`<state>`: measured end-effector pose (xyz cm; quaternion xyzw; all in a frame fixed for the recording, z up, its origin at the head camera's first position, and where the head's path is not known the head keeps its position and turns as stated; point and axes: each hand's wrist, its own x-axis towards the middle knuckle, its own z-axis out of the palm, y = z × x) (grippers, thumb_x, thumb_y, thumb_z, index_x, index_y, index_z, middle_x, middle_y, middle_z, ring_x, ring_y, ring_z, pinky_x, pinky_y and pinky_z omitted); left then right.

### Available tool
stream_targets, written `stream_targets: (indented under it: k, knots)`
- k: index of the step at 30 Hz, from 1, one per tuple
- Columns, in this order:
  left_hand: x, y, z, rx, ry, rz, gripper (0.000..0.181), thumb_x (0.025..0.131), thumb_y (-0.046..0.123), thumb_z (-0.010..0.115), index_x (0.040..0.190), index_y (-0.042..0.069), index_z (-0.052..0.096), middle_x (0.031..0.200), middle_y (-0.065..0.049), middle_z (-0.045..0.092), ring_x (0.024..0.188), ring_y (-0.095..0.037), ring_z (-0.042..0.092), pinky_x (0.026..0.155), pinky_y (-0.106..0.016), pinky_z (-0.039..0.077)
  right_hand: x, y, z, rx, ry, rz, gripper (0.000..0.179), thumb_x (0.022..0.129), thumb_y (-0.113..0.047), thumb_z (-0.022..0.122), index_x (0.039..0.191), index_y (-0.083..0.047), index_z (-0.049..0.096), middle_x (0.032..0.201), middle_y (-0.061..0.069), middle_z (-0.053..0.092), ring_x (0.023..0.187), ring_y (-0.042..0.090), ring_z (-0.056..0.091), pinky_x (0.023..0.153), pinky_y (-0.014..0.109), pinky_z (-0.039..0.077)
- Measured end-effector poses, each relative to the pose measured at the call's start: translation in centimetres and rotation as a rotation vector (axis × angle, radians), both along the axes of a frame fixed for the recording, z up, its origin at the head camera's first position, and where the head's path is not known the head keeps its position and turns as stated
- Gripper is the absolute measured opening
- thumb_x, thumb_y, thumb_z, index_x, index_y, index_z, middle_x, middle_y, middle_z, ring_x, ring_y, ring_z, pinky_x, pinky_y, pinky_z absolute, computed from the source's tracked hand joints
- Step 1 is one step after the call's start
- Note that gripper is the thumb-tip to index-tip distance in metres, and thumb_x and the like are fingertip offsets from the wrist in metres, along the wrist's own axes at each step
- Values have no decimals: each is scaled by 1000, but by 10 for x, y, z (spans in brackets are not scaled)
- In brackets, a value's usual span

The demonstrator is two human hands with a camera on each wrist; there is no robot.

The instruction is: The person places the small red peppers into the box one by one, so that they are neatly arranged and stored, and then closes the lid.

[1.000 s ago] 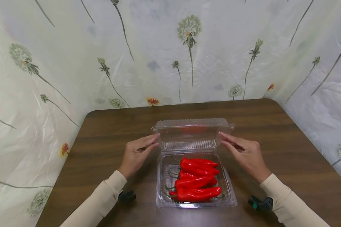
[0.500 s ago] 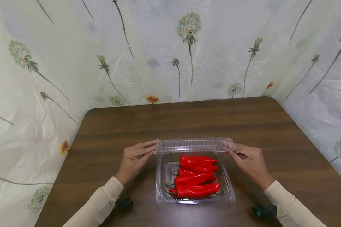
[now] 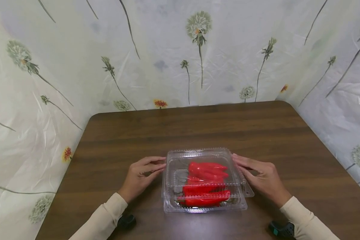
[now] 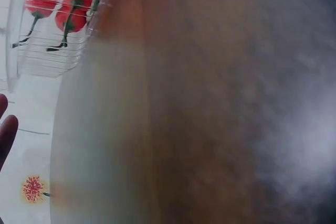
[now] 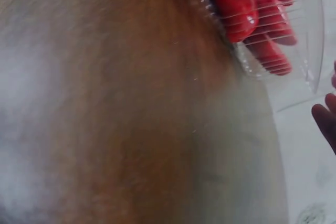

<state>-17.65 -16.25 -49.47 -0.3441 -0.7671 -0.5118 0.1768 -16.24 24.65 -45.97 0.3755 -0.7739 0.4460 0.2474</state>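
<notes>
A clear plastic clamshell container sits near the middle of the table, holding several red peppers with green stems. Its hinged lid lies over the peppers; whether its rim meets the base all round I cannot tell. My left hand is at the lid's left side, fingers nearly straight, fingertips at or very near the plastic. On the right side my right hand has extended fingers by the lid's edge. Each wrist view shows ribbed plastic walls with peppers behind them, and only a few fingertips.
The brown wooden table extends around the container. Behind and beside it hangs a pale sheet printed with dandelions. A dark wrist-worn device sits under each beige sleeve.
The lid, raised behind the base and pinched at both sides, has swung forward and down over the peppers. My hands have moved slightly down with it, and their pinch has loosened.
</notes>
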Motion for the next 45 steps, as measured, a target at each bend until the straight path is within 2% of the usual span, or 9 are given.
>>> stream_targets:
  k: [5, 12, 16, 24, 28, 30, 33, 39, 45]
  knots:
    - [6, 2, 10, -30, 40, 14, 34, 75, -11, 81, 106, 2, 78, 119, -17, 69, 98, -35, 68, 90, -21, 53, -2, 1, -10, 27, 19, -15, 41, 73, 10, 82, 113, 5, 74, 114, 27, 70, 110, 29, 70, 97, 20, 48]
    - [-2, -10, -11, -171, 53, 66, 40, 83, 0, 81, 117, 19, 77, 130, -3, 64, 108, -20, 66, 94, -19, 50, -11, 11, -36, 132, 15, -72, 56, 65, 18, 80, 117, -3, 75, 121, 19, 70, 114, 29, 68, 101, 18, 44]
    - [0, -12, -11, -224, 47, 90, 41, 83, 3, 81, 119, 23, 76, 131, -1, 63, 109, -18, 65, 94, -21, 51, -11, 13, -39, 144, 31, -71, 53, 68, 15, 78, 118, -3, 74, 123, 18, 70, 115, 29, 67, 102, 19, 44]
    - [14, -12, 5, -271, -96, 108, 32, 92, 12, 75, 123, 21, 73, 128, 2, 63, 113, -13, 63, 84, -29, 58, -10, 13, -39, 143, 46, -71, 49, 72, 11, 73, 118, -4, 74, 123, 18, 70, 115, 28, 67, 103, 18, 43]
    - [27, -11, 22, -260, -253, 161, 16, 97, 21, 70, 112, 22, 73, 112, 8, 68, 102, -9, 64, 79, -32, 57, -11, 13, -38, 145, 56, -68, 50, 71, 13, 72, 119, -4, 74, 123, 18, 70, 114, 29, 68, 103, 17, 43]
    - [35, -10, 32, -268, -396, 188, 11, 98, 31, 68, 104, 23, 72, 99, 7, 70, 89, -10, 66, 73, -32, 56, -10, 14, -38, 149, 55, -71, 51, 71, 13, 71, 119, -4, 74, 123, 17, 70, 114, 28, 68, 103, 17, 43]
    - [47, -9, 43, -291, -650, 171, 27, 98, 46, 63, 97, 19, 67, 84, -1, 69, 71, -16, 65, 61, -31, 55, -10, 15, -38, 151, 50, -75, 53, 70, 14, 72, 119, -5, 74, 124, 17, 70, 115, 28, 68, 103, 16, 43]
    - [63, -7, 45, -201, -1057, -119, 34, 102, 35, 60, 105, 2, 67, 91, -13, 72, 74, -22, 68, 52, -33, 56, -10, 17, -38, 169, 27, -89, 52, 73, 11, 72, 121, -7, 73, 126, 15, 69, 117, 25, 67, 103, 17, 43]
    - [70, -4, 35, -122, -1174, -279, 36, 102, 28, 61, 103, -6, 69, 92, -14, 74, 73, -17, 70, 52, -26, 56, -9, 15, -40, 161, 16, -84, 53, 72, 13, 72, 121, -6, 73, 125, 15, 69, 116, 25, 67, 103, 16, 42]
